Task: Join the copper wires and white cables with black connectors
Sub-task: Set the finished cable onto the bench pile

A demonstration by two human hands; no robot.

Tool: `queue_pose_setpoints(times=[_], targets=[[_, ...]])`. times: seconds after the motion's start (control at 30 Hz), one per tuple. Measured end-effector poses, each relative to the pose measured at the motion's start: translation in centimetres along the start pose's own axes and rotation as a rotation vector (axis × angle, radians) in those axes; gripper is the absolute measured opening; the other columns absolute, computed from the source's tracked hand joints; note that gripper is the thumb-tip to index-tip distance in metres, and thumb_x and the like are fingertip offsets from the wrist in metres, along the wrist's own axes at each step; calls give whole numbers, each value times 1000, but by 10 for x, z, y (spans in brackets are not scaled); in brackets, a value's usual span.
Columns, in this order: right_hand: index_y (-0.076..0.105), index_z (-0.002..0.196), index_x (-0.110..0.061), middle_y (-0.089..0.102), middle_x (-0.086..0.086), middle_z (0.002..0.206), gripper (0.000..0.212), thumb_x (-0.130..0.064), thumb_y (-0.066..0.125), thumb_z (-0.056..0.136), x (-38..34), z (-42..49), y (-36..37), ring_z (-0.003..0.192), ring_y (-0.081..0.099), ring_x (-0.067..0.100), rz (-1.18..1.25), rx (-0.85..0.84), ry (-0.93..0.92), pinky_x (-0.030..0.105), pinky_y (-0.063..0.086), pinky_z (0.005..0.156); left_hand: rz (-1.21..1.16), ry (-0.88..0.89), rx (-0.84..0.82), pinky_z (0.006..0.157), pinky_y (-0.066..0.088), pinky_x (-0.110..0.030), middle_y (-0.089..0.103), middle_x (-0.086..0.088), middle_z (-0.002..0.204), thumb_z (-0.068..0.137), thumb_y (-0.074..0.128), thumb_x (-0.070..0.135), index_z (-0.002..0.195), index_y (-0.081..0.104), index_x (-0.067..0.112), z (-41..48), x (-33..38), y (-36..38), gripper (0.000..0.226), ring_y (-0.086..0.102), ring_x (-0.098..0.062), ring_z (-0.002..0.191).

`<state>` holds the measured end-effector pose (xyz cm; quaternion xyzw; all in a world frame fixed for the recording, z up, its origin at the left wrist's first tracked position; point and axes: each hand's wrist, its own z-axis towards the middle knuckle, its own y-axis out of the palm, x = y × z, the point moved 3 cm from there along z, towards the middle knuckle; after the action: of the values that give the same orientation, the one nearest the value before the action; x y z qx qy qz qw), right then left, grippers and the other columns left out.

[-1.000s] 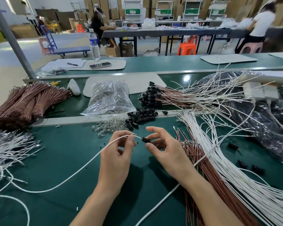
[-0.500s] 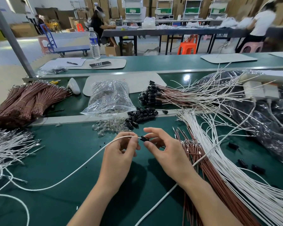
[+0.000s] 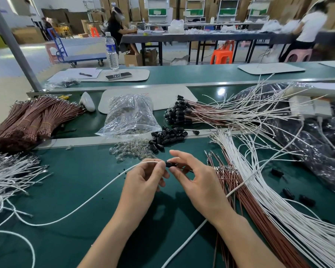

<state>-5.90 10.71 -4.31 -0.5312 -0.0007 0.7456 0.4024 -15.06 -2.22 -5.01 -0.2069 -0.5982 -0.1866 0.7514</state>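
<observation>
My left hand (image 3: 143,182) pinches white cable (image 3: 97,192) tip; my right hand (image 3: 199,182) pinches black connector (image 3: 169,164), both just nearer me than loose connector pile (image 3: 166,137). Risk: tip enters crooked, terminal bends; pinch slips, connector drops into pile.

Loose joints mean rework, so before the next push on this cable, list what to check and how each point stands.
1. Left hand pinches the white cable near its tip: ok.
2. Right hand pinches the black connector: ok.
3. Cable tip meets the connector's opening: ok.
4. Tip fully seated inside: cannot tell, the fingers hide it.
5. Copper wire in the connector's other end: cannot tell, the right hand covers it.
6. Loose copper wires lie beside the right hand: ok.
</observation>
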Motion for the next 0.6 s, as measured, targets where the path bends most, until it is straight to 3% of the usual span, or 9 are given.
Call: queue_pose_setpoints(times=[0.1,0.13,0.23,0.43,0.53,0.6], targets=[[62,130,-36,72,-17,109,40,-20,71,93,0,1,-1,105,65,-5,2,16,2,7,44,92,-67,-42,24,58,53,-24,72,-1,85,93,64,39,92,69,25,1,2,-2,15,65,-13,67],[62,130,-36,72,-18,109,40,-21,71,93,0,1,-2,104,65,-5,-3,20,4,6,43,91,-109,-57,46,57,53,-24,73,-2,85,89,63,42,98,66,22,1,1,-4,23,65,-13,68],[61,130,-37,72,-21,108,40,-24,71,93,2,2,-5,104,64,-7,-3,30,14,3,41,90,-169,-58,78,56,54,-24,73,-1,84,89,62,39,101,62,10,2,2,-7,32,66,-15,69],[59,129,-41,71,-26,109,41,-27,71,93,3,2,-5,106,63,-8,-20,36,-3,4,41,92,-177,-59,51,58,54,-23,72,2,82,93,61,34,99,61,10,4,1,-9,24,65,-12,70],[58,129,-41,72,-21,108,41,-26,71,93,5,2,-3,105,65,-5,-26,10,-10,9,45,92,-86,-36,15,59,54,-23,71,4,82,98,59,30,100,63,6,4,-2,-6,25,66,-11,71],[58,129,-43,72,-18,108,42,-24,71,93,6,1,0,106,65,-4,-31,-15,-20,13,47,93,-7,-14,-23,60,53,-23,70,5,82,94,59,38,99,65,8,1,-2,-2,31,66,-11,72]])
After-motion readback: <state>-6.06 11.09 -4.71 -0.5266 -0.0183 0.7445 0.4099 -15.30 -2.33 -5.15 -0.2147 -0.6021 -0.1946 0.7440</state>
